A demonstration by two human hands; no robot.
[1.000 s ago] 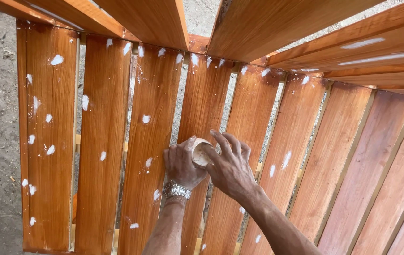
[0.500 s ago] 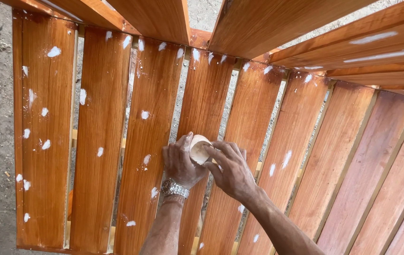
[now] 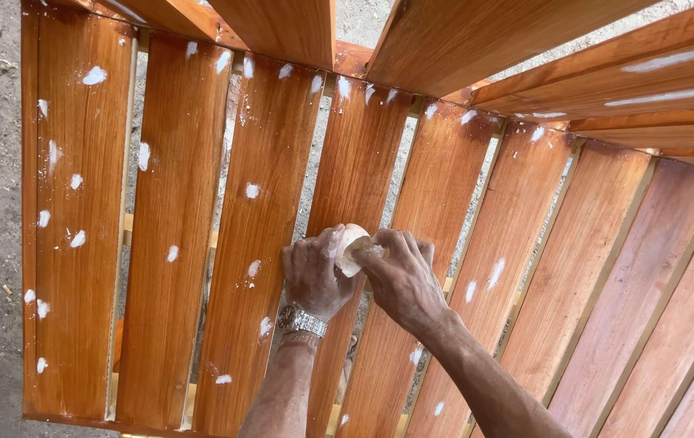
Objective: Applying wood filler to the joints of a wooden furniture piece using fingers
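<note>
Mid-frame, left hand (image 3: 312, 276) cups a pale putty lump (image 3: 352, 246), right hand (image 3: 400, 276) fingers pinching it; filler-dabbing step, next likely pressing onto the wooden slats (image 3: 258, 203).

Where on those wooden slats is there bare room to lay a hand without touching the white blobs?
The reddish-brown slats at lower right look bare, beside the slat with a white streak. The far-left slat is crowded with white putty dabs. Both hands, left and right, fill the middle around a pale putty lump.

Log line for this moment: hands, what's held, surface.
left hand: cups pale putty lump | right hand: fingers on lump | surface: white-dabbed wooden slats
</note>
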